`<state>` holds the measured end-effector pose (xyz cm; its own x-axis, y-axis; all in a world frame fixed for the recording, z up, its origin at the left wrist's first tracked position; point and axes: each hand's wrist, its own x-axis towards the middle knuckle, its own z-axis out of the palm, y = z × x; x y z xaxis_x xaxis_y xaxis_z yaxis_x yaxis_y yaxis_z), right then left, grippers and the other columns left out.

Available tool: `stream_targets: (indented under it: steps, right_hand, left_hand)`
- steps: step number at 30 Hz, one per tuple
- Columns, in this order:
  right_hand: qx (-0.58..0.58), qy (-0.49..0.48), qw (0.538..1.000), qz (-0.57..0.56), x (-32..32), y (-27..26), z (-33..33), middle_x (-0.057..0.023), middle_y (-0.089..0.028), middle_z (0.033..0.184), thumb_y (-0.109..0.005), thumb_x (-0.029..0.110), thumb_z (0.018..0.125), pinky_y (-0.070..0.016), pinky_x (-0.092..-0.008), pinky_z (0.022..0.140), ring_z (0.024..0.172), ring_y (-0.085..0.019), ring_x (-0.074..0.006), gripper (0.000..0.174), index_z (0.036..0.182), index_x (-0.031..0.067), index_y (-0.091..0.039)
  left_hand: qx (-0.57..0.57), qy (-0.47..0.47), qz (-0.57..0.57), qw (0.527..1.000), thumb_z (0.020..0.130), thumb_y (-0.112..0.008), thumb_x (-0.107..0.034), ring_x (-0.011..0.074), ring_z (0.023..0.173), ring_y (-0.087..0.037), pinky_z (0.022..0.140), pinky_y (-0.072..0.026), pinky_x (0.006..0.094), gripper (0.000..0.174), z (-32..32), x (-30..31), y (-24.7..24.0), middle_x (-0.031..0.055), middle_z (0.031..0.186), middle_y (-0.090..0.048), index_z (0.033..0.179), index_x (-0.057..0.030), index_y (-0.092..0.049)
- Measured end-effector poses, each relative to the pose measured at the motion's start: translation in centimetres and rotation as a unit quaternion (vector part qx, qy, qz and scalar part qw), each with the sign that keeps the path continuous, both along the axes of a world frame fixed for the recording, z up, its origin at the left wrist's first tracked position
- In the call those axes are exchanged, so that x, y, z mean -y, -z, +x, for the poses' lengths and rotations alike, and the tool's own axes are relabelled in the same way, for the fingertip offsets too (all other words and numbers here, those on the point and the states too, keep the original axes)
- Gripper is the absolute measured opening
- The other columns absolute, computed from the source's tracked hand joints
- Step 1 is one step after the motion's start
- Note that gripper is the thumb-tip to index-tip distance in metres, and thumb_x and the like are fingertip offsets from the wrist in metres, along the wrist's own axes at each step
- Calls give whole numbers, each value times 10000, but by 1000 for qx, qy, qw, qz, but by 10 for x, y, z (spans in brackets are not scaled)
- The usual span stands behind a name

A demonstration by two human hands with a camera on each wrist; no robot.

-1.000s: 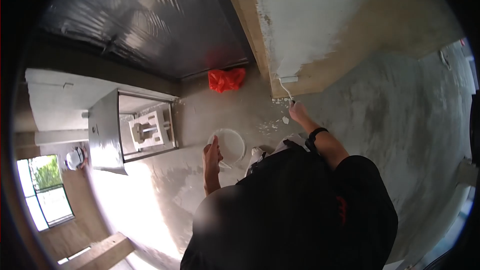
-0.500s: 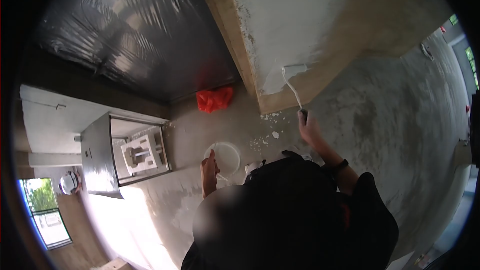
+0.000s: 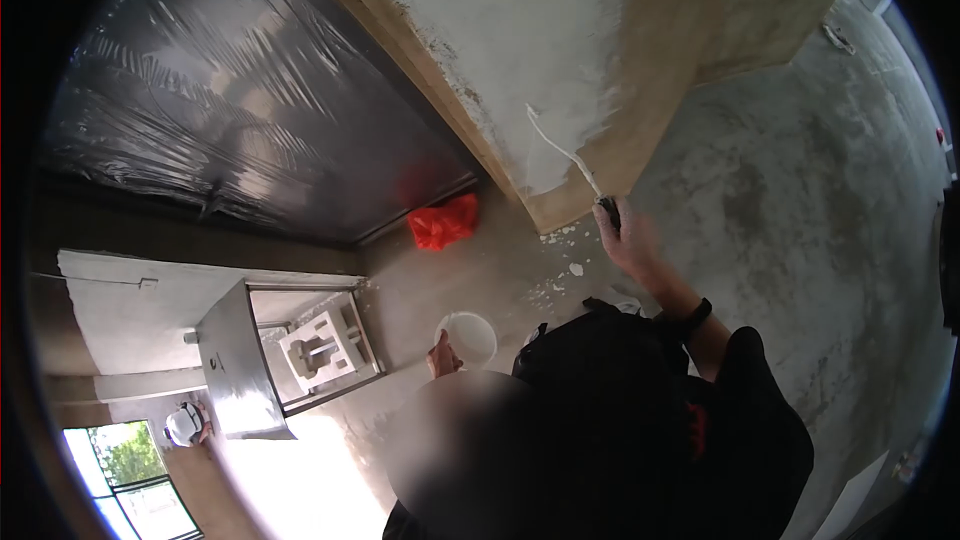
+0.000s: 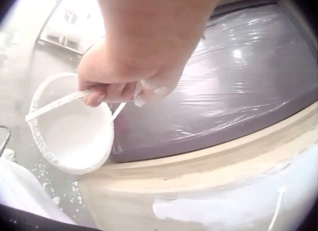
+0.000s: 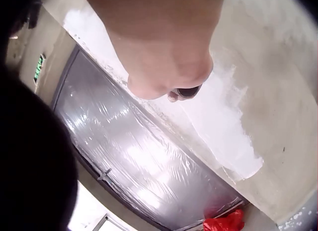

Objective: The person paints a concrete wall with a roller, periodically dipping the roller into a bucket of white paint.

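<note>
We saw the right hand point(image 3: 625, 235) at about two o'clock of centre in the head view, its fingers curled round the dark grip of a paint roller point(image 3: 565, 155). The roller's thin white frame ran up toward eleven o'clock from the hand, and its far end lay against the wall point(image 3: 520, 30), inside the patch of wet white paint. In the right wrist view, we could make out only the grip's dark butt point(image 5: 188, 92) poking out below the closed right hand point(image 5: 169, 57). A black band point(image 3: 697, 315) sat on that wrist.

The left hand point(image 3: 442, 352) was well apart from it, low at six o'clock of centre. Its fingers pinched the thin, paint-smeared bail point(image 4: 54, 104) of a white bucket point(image 3: 468, 335). The left wrist view showed the left hand point(image 4: 134, 67) closed on that bail, with the bucket point(image 4: 74, 136) hanging just below at seven o'clock, white paint inside.

We also noted a red bag point(image 3: 443, 222) on the concrete floor at the foot of the wall, at twelve o'clock from the bucket. A dark door wrapped in plastic film point(image 3: 230, 110) filled the ten o'clock area. A metal cabinet point(image 3: 240, 370) stood at eight o'clock.
</note>
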<state>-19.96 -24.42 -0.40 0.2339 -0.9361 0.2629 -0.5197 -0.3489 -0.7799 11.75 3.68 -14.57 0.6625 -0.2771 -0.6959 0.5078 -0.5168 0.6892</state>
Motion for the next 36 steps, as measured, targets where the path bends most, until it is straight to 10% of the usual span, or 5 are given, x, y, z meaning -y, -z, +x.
stream_targets:
  steps: [12,26,36]
  right_hand:
    - [101,-60,989,92,17,54,35,-188,-566,700,-528,299,911,-424,-405,557,632,-571,-353,289,928,10,-531]
    - [158,-92,979,92,24,35,88,-158,-531,639,-454,273,945,-401,-409,540,557,-528,-329,277,917,5,-518]
    - [238,-145,951,132,23,164,98,-37,-453,657,-416,222,972,-347,-320,531,584,-407,-134,271,805,23,-493]
  left_hand:
    - [1,30,105,994,879,-577,-420,151,356,-384,359,-379,314,457,18,-101,106,6,469,-374,592,-96,-435]
    - [-34,-132,124,983,922,-448,-488,151,376,-379,372,-327,304,503,10,-177,80,3,477,-375,602,-100,-432]
    - [-9,-170,196,966,930,-427,-487,142,385,-383,381,-310,289,512,-19,-269,79,4,479,-385,606,-91,-436]
